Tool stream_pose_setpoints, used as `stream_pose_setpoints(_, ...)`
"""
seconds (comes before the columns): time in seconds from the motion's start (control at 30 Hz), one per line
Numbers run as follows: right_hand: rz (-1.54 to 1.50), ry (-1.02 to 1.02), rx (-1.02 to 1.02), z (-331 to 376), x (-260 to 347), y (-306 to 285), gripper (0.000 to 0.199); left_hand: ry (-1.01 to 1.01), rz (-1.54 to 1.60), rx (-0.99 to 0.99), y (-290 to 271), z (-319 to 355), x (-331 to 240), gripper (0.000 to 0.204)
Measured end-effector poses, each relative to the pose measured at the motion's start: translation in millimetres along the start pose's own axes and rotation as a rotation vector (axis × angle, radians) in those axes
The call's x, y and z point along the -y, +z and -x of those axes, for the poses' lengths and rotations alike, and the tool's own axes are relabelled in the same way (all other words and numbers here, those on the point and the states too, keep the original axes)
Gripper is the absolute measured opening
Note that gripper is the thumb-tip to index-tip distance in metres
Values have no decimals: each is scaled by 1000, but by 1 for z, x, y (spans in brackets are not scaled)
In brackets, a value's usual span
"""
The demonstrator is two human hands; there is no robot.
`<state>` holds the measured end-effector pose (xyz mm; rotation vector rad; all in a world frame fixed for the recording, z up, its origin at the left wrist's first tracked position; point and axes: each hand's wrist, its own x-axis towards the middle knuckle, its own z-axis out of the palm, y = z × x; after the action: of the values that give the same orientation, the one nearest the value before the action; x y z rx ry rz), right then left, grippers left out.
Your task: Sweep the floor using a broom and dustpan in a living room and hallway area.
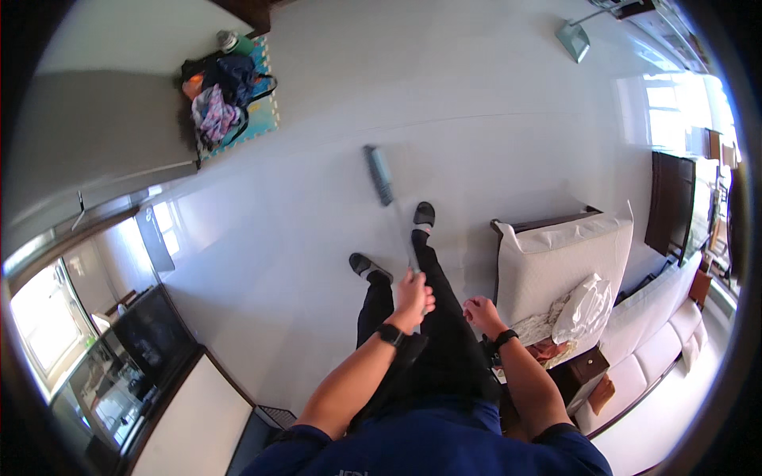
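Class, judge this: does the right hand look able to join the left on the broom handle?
Probably yes: the right hand appears free and sits just right of the left hand, which grips the broom handle; nothing seems to stand between the two.

grey broom (381, 176) — in left fingers (429, 301)

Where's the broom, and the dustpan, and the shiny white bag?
Broom (380, 174): head view, middle of its brush.
Dustpan (574, 41): head view, on its pan.
White bag (583, 308): head view, its crinkled middle.
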<state>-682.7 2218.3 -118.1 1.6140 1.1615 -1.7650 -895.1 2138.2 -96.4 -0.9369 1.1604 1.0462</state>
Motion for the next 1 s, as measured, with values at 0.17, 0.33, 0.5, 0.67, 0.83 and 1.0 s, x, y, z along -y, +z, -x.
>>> stream_pose_setpoints(0.17, -53, 1, -63, -6, 9, -30, 20, 11, -238, 173, 107, -51, -53, 12)
stream_pose_setpoints(0.33, -91, 6, -58, -7, 14, -41, 20, 152, -314, 301, 113, -42, -101, 15)
stream_pose_setpoints(0.5, -13, 39, -45, -14, 30, -39, 20, 360, -321, -18, -2, 19, -128, 52)
stream_pose_setpoints(0.67, 5, 10, -38, -27, 53, -23, 20, 455, -364, -443, -133, 75, -191, 49)
stream_pose_setpoints(0.83, 17, -8, -58, -28, 90, 16, 19, 488, -147, -630, -230, 39, -269, 35)
stream_pose_setpoints(1.0, 57, 68, -2, -28, 122, 58, 19, 562, -341, -386, -189, -14, -277, 20)
